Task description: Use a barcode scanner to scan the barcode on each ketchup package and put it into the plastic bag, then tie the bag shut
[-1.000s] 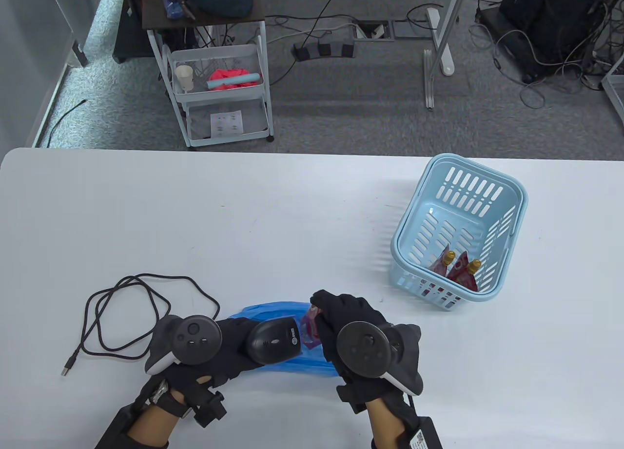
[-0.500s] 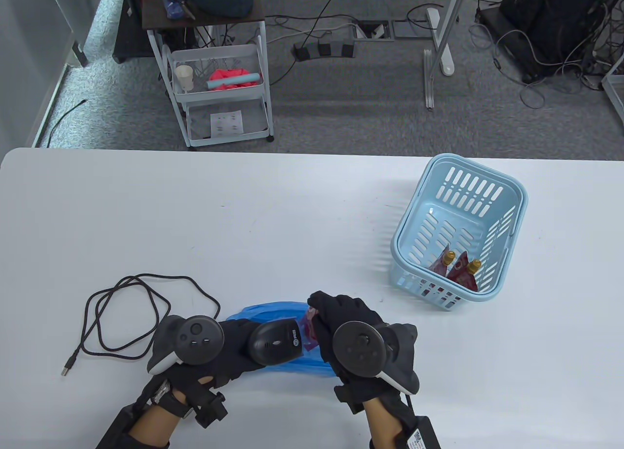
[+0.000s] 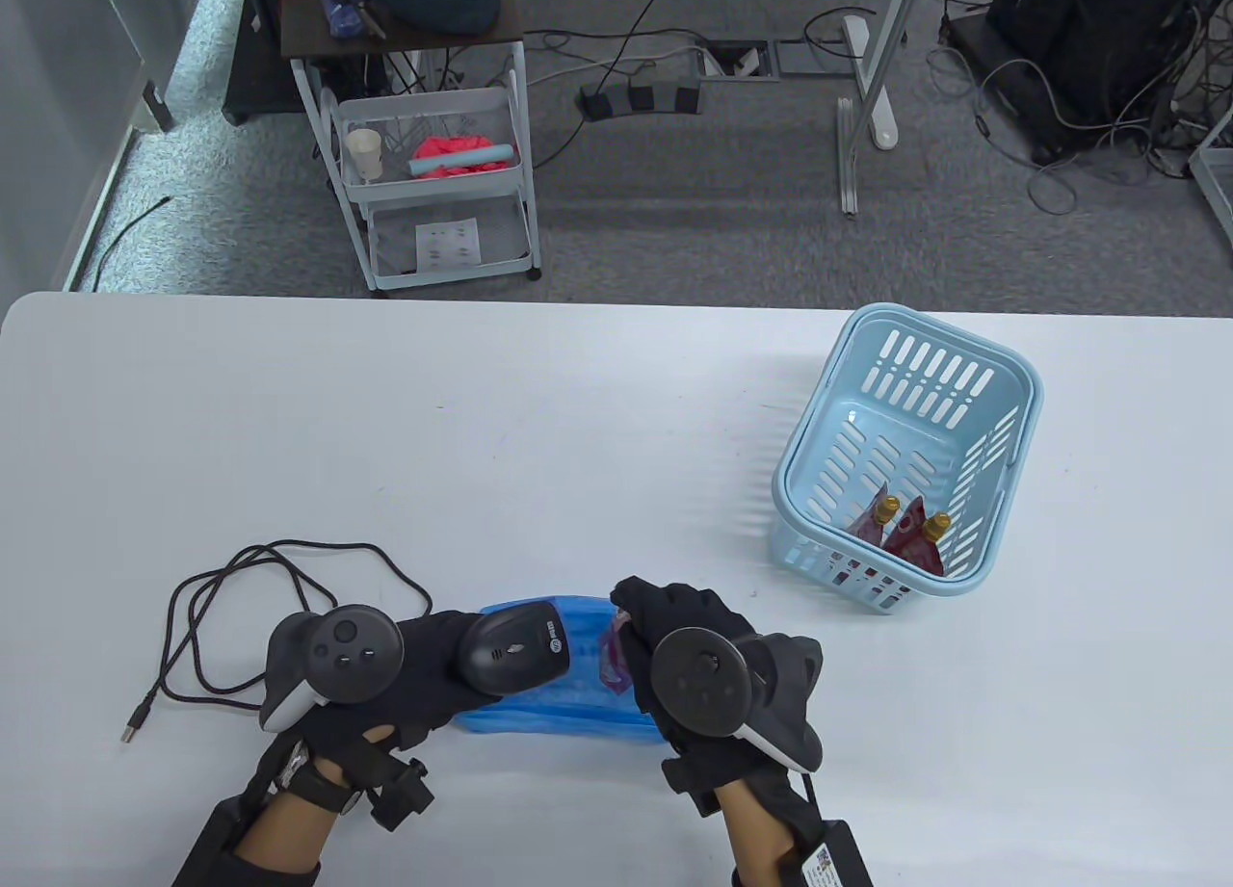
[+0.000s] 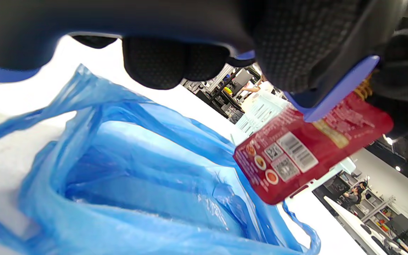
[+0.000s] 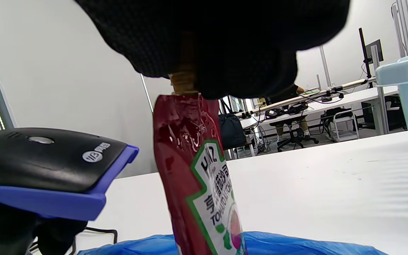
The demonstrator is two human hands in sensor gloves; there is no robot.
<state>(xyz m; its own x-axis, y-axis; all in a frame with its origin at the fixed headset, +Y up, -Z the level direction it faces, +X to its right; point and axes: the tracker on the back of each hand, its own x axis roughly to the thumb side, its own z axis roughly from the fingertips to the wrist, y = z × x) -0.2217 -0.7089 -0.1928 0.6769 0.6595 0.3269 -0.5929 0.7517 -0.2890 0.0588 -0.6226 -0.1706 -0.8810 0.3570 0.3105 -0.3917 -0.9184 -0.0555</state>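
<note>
Over the crumpled blue plastic bag (image 3: 564, 680), our left hand (image 3: 405, 675) grips the black handheld barcode scanner (image 3: 511, 648); right hand (image 3: 689, 651) pinches the red ketchup pouch (image 4: 310, 148): we'd keep its barcode facing the scanner window.

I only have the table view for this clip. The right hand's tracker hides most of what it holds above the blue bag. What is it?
Observer: A red Heinz ketchup pouch, hanging upright from the right hand, which pinches it at the gold spout.
Operator: Which way is its barcode facing?
Observer: Toward the barcode scanner; the left wrist view shows the barcode and two QR codes on the pouch's back.
Operator: Is the plastic bag open under it?
Observer: Yes, the left wrist view looks straight into the blue plastic bag, and its mouth gapes.
Operator: Left hand's grip?
Observer: The left hand is wrapped round the scanner.
</note>
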